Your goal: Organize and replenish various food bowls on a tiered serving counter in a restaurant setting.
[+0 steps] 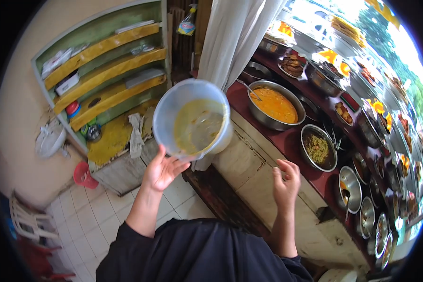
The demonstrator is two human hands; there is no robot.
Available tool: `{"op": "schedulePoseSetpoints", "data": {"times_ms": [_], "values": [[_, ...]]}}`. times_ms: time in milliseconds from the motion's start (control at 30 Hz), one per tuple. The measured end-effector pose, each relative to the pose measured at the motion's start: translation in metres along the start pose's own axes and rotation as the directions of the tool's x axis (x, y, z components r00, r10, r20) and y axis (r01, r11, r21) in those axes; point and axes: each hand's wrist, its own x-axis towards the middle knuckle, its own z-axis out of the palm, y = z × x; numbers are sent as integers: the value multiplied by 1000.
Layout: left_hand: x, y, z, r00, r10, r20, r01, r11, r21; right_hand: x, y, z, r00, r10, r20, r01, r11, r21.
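Note:
A translucent plastic bucket [229, 135] is tilted so that its inside shows, with some yellowish residue or liquid at the bottom. My left hand [164, 171] holds its near rim, thumb outside and fingers partly hidden behind the edge. My right hand [287, 181] is raised to the right of the bucket, fingers loosely curled, touching nothing. Beyond it on the dark red counter stand a large metal basin of orange curry [275, 105], with a ladle [252, 91] leaning in it, and a metal bowl of chopped green food [316, 148].
Several metal bowls and dishes of food [350, 188] line the counter and tiers at right. A white curtain [229, 38] hangs behind the bucket. Yellow-edged shelves [109, 67] stand at left, above a pink bin [84, 174]. A dark wooden ledge [225, 201] runs along the counter's foot.

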Motion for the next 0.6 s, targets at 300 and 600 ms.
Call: {"op": "schedulePoseSetpoints", "data": {"times_ms": [300,600], "values": [[-73,81,-55,975,20,-222,12,990,141,-39,-105,159,891,140,433,-418,627,657],[-83,134,-114,938,96,-332,-65,993,101,-36,-146,244,677,125,725,-672,507,540]]}}
